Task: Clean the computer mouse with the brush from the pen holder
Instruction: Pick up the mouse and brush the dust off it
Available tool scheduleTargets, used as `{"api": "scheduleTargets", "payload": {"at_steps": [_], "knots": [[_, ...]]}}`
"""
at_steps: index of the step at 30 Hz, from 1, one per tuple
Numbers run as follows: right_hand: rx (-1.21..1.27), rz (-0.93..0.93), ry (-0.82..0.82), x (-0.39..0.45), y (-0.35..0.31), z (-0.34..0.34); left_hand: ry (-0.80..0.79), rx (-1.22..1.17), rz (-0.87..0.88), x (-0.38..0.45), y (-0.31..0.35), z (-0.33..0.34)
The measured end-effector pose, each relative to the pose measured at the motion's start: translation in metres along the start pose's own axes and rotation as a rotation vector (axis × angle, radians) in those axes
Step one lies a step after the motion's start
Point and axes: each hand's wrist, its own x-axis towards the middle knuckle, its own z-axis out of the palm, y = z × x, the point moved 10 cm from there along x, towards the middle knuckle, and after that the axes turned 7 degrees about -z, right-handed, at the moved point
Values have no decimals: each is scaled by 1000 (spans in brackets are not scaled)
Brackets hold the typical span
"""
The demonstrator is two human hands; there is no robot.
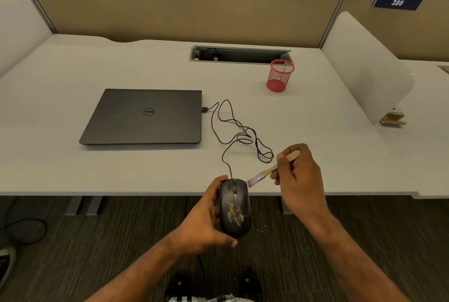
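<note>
Lengthwise, the mouse in left hand points deskward; right hand grips brush, bristles down-left.

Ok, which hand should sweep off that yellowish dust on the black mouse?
Right hand: it holds the wooden-handled brush, bristles beside the black computer mouse. Left hand is busy gripping the mouse.

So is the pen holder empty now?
Looks empty: nothing sticks out of the red mesh pen holder, and the brush is in the right hand.
</note>
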Motion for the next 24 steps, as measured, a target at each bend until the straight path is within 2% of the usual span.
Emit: {"api": "scheduleTargets", "payload": {"at_steps": [6, 24], "knots": [[52, -39, 4, 5, -15, 12, 0, -18, -19, 0, 0, -2], [-39, -37, -13, 14, -9, 14, -2, -17, -6, -2, 4, 0]]}}
